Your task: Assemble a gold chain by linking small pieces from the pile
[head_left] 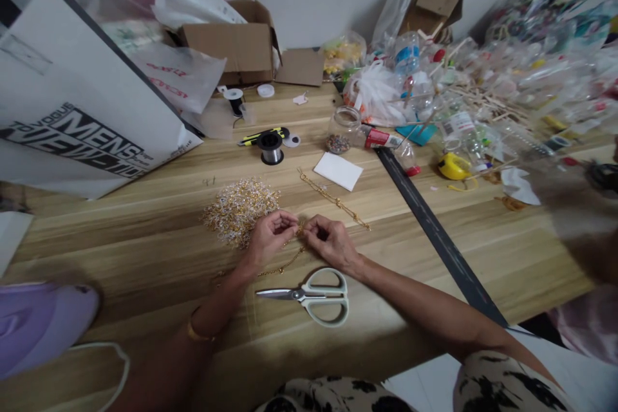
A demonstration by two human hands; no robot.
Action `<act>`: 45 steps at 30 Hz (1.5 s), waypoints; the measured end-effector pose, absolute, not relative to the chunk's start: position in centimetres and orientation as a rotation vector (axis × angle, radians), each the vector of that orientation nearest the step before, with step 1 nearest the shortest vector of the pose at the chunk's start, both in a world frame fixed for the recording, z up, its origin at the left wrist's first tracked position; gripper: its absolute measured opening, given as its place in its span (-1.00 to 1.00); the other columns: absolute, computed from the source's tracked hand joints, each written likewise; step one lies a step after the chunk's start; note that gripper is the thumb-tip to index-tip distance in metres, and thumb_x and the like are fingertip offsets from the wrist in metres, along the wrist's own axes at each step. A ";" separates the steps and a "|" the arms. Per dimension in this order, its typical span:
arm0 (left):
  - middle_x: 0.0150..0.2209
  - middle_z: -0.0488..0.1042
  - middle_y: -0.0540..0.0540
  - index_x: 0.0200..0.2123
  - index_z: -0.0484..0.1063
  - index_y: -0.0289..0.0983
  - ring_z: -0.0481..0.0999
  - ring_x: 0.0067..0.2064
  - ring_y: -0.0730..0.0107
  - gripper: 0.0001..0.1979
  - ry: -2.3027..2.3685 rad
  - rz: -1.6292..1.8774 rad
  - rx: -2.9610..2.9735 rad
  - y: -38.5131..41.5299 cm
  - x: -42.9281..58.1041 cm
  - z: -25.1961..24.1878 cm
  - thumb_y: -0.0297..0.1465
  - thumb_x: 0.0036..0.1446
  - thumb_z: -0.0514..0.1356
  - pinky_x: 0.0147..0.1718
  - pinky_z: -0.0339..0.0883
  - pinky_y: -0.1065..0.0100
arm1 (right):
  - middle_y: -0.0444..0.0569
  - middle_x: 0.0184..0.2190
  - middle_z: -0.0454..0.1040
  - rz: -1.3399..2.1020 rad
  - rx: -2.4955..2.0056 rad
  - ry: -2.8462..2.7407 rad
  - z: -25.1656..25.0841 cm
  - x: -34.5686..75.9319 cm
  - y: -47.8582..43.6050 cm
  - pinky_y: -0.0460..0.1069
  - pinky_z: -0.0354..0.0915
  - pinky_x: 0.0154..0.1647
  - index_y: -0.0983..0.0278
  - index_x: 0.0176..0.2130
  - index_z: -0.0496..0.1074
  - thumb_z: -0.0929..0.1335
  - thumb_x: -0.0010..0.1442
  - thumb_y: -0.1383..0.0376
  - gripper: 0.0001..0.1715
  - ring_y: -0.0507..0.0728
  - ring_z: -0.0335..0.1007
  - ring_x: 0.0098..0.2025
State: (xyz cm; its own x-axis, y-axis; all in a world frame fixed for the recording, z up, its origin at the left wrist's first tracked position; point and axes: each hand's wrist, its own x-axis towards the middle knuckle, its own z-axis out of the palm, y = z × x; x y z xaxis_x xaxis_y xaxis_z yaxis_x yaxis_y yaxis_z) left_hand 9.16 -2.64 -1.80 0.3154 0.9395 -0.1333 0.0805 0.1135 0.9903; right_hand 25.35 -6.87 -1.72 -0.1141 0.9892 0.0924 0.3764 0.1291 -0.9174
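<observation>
My left hand (273,232) and my right hand (332,241) meet over the table, fingertips pinched close together. Between them they hold the end of a thin gold chain (288,264), whose beaded length trails down onto the wood under my left wrist. The small part at the fingertips is too fine to make out. Beside my left hand lies a heap of gold and silver small pieces (241,206). A second gold chain (333,198) stretches out beyond my right hand. Scissors (309,296) with pale green handles rest just in front of me, blades pointing left.
Farther back are a wire spool (271,149), a yellow utility knife (255,137), a white folded paper (338,170) and a jar of beads (344,132). Plastic bottles (463,129) crowd the right. A purple iron-like object (43,322) and a large printed bag (82,103) stand left.
</observation>
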 end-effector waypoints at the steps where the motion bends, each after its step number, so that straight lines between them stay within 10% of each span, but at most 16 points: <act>1: -0.45 0.47 -0.02 -0.41 0.42 -0.33 0.46 -0.39 0.46 -0.84 1.067 0.851 1.294 -2.6 9.1 -1.9 -0.46 -0.16 0.28 -0.34 0.33 0.44 | -0.19 -0.65 0.25 0.981 -1.354 -1.617 -1.8 25.4 -6.9 -0.16 0.07 -0.58 0.34 -0.44 0.36 0.29 0.14 0.23 -0.77 -0.06 0.10 -0.61; 45: -0.45 0.48 -0.04 -0.42 0.42 -0.33 0.46 -0.40 0.45 -0.82 1.055 0.876 1.314 -2.6 9.2 -1.8 -0.42 -0.16 0.30 -0.37 0.34 0.44 | -0.20 -0.64 0.26 0.963 -1.299 -1.652 -1.8 25.3 -7.0 -0.16 0.08 -0.55 0.32 -0.46 0.32 0.26 0.07 0.36 -0.91 -0.05 0.12 -0.58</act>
State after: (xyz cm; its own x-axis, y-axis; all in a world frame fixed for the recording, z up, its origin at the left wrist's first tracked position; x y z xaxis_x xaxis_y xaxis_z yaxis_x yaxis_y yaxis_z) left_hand 9.17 -2.60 -1.81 0.3103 0.9450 -0.1032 0.0718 0.0850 0.9938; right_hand 25.34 -6.99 -1.80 -0.1458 0.9800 0.1354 0.3651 0.1805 -0.9133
